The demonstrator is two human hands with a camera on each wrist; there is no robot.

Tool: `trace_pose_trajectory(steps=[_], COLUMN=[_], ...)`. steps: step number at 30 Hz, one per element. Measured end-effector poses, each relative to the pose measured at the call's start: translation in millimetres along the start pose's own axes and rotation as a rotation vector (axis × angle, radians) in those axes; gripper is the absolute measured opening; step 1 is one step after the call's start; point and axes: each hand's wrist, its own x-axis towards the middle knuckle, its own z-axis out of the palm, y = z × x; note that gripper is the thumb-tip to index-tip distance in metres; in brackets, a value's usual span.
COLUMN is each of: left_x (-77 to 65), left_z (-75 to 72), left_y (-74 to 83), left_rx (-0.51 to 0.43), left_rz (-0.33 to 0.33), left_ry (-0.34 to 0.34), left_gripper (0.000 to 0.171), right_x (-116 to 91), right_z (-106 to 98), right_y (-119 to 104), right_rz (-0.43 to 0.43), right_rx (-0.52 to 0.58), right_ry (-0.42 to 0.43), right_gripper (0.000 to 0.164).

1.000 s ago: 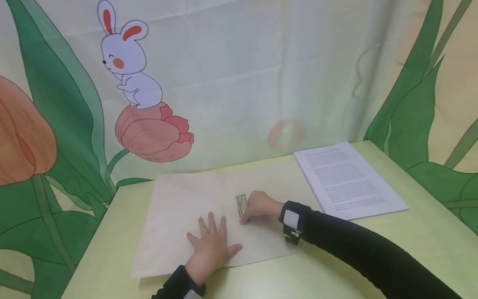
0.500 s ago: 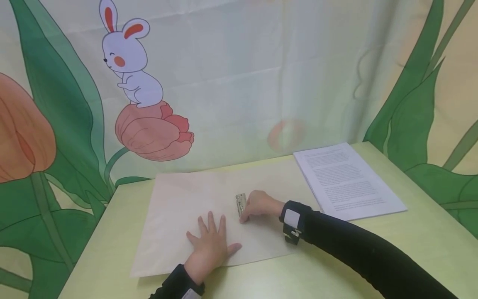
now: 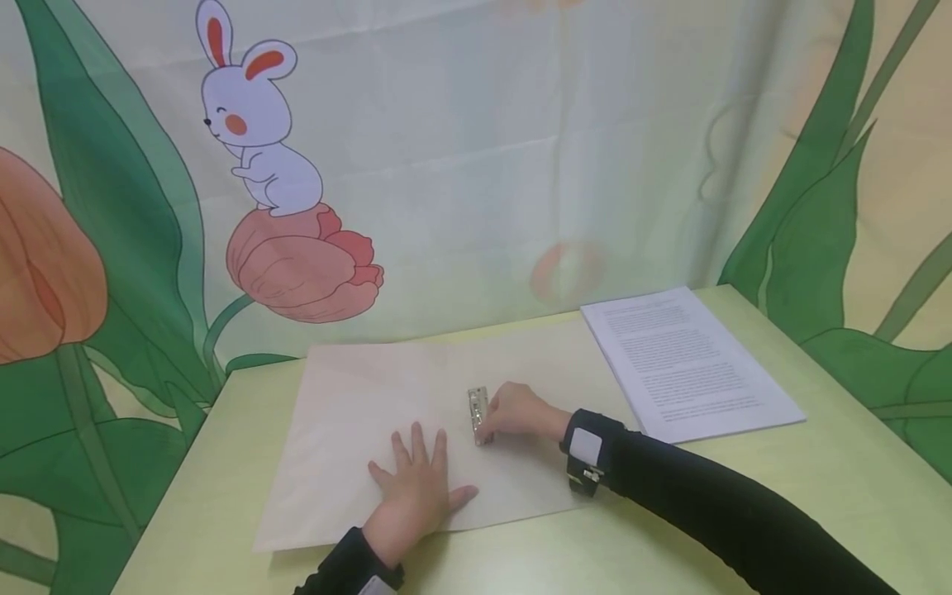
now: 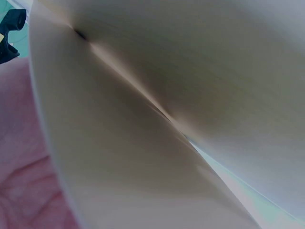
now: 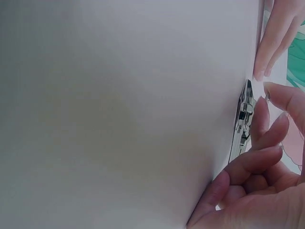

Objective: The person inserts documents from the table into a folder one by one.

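Observation:
A pale beige folder lies spread flat on the table. Near its middle sits a narrow metal file clip, long side pointing away from me. My right hand is at the clip's right side, fingers bent. In the right wrist view, thumb and index finger pinch a small metal tip beside the clip, and the other fingers curl close to the folder sheet. My left hand rests on the folder's near edge with its fingers spread. The left wrist view shows its palm beside the folder's curved sheets.
A stack of printed paper lies at the right, against the folder's right side. Behind the pale green table hangs a curtain with a printed rabbit and tulips.
My right fingertips have shifted slightly at the clip's near end, and more of the clip shows. The left hand stays in place on the folder.

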Motion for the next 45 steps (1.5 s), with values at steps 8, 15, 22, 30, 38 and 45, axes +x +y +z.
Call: trace_pose_trajectory(steps=[8, 15, 22, 30, 38, 45], left_x=[-0.4, 0.9, 1.6, 1.8, 2.9, 2.9], left_z=[-1.1, 0.7, 1.2, 1.4, 3.0, 2.3], left_y=[0.3, 0.4, 0.3, 0.5, -0.5, -1.1], left_rx=[0.002, 0.008, 0.018, 0.017, 0.011, 0.020], left_rz=[0.001, 0.006, 0.006, 0.007, 0.003, 0.006], left_ry=[-0.009, -0.008, -0.007, -0.002, -0.006, -0.003], left_gripper=[0.091, 0.091, 0.091, 0.091, 0.091, 0.092], right_x=[-3.2, -3.4, -1.8, 2.2, 5.2, 6.5], right_z=[1.0, 0.1, -1.0, -0.3, -1.1, -0.2], right_y=[2.7, 3.9, 4.0, 7.7, 7.9, 9.1], right_rz=[-0.030, -0.007, -0.011, -0.068, -0.105, -0.168], right_rx=[0.081, 0.128, 0.222, 0.245, 0.221, 0.186], right_ry=[0.007, 0.036, 0.029, 0.019, 0.013, 0.019], right_gripper=[0.024, 0.026, 0.038, 0.020, 0.015, 0.016])
